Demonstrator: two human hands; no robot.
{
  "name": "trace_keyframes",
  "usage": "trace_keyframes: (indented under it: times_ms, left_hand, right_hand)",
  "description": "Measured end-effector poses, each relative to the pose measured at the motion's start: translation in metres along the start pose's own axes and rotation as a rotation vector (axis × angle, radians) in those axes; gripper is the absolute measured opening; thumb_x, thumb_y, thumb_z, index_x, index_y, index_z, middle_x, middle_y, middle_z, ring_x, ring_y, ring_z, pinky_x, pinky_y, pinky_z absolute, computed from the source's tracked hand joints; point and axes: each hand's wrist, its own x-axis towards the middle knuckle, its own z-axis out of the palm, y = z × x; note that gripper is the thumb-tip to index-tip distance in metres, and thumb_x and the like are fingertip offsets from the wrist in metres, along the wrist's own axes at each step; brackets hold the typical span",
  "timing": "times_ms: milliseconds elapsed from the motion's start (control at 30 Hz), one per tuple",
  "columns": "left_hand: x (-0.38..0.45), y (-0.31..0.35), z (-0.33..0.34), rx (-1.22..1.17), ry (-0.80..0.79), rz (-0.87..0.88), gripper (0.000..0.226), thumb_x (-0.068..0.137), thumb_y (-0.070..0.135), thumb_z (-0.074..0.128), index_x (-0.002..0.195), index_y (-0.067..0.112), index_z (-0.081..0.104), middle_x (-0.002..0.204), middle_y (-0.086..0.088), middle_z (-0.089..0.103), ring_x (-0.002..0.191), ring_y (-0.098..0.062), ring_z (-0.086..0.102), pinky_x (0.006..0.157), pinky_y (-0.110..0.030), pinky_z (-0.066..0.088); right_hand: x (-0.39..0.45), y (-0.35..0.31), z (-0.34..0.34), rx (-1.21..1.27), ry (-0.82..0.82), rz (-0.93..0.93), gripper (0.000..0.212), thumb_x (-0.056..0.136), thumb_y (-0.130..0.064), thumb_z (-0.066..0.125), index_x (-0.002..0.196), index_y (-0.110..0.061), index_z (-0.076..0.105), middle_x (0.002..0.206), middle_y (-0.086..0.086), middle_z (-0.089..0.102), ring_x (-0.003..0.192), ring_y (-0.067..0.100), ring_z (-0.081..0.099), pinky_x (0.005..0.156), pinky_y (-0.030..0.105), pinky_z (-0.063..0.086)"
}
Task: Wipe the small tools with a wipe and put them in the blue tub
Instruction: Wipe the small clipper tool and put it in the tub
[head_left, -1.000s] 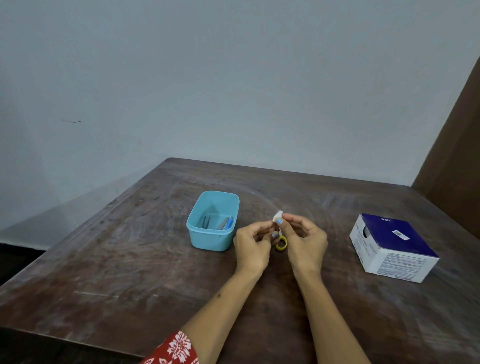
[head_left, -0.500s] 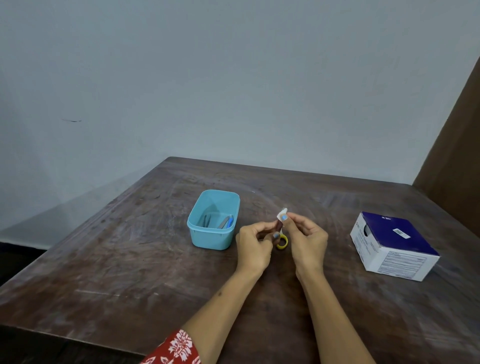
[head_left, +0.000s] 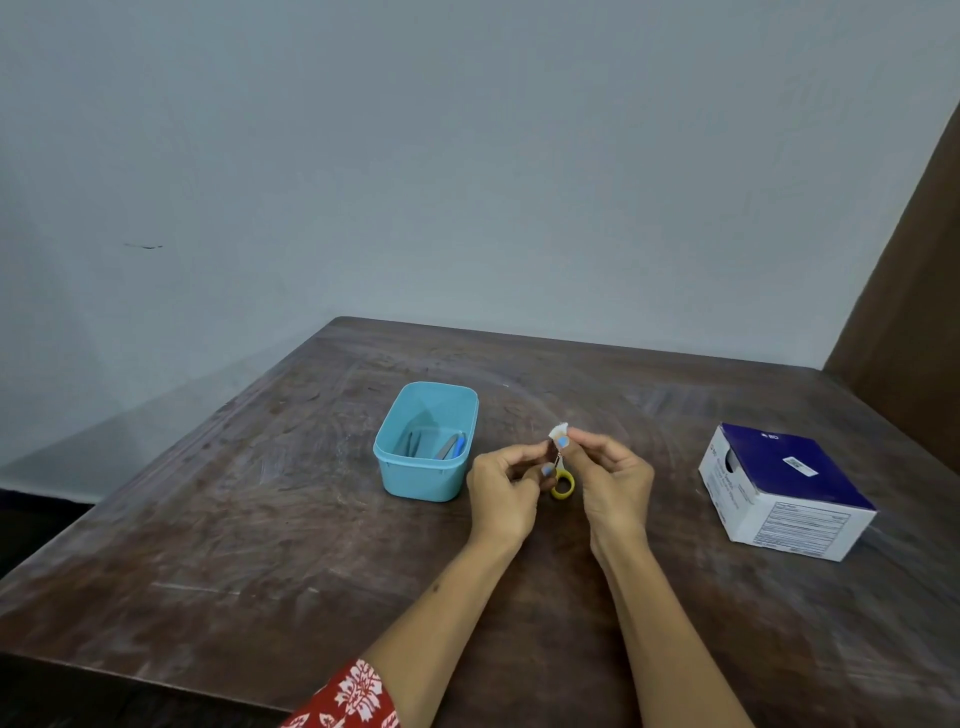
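Small scissors with yellow handles (head_left: 563, 484) are held upright between both hands above the middle of the table. My left hand (head_left: 501, 491) pinches them near the handles. My right hand (head_left: 610, 480) pinches a small white wipe (head_left: 558, 430) around the blades at the top, so the blades are mostly hidden. The blue tub (head_left: 426, 441) stands just left of my hands and holds several small tools, among them one with a blue handle (head_left: 457, 446).
A white and dark blue box (head_left: 784, 491) sits on the right side of the brown wooden table (head_left: 260, 519). A grey wall runs behind the table and a brown panel (head_left: 914, 312) rises at the right edge.
The wipe and my right fingertips have shifted slightly along the blades. Both hands stay at nearly the same spot.
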Motion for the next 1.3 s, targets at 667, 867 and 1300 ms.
trace_keyframes:
  times_ms: [667, 867, 1300]
  left_hand:
    - [0.0013, 0.0021, -0.0005, -0.073, -0.004, -0.055, 0.034, 0.082, -0.016, 0.055, 0.102, 0.008, 0.070, 0.084, -0.001, 0.072, 0.074, -0.007, 0.069, 0.070, -0.022, 0.056]
    - [0.0023, 0.0010, -0.0013, -0.059, 0.005, -0.058, 0.034, 0.081, -0.017, 0.054, 0.105, 0.002, 0.068, 0.089, -0.007, 0.071, 0.078, -0.012, 0.068, 0.073, -0.025, 0.057]
    - [0.0019, 0.0016, -0.0011, -0.030, 0.002, -0.031, 0.036, 0.082, -0.017, 0.053, 0.108, 0.003, 0.067, 0.093, -0.007, 0.072, 0.086, -0.013, 0.069, 0.080, -0.031, 0.057]
  right_hand:
    - [-0.0061, 0.0051, 0.0015, -0.480, 0.024, -0.253, 0.011, 0.074, -0.011, 0.075, 0.079, -0.020, 0.076, 0.071, -0.005, 0.071, 0.069, 0.013, 0.068, 0.070, 0.040, 0.057]
    - [-0.0059, 0.0054, 0.0019, -0.505, 0.019, -0.216, 0.007, 0.072, -0.014, 0.076, 0.072, -0.021, 0.074, 0.064, -0.005, 0.070, 0.063, 0.011, 0.067, 0.066, 0.039, 0.058]
    - [-0.0068, 0.0044, 0.0027, -0.499, 0.039, -0.218, 0.007, 0.071, -0.016, 0.076, 0.071, -0.023, 0.073, 0.063, -0.007, 0.070, 0.061, 0.009, 0.066, 0.064, 0.039, 0.058]
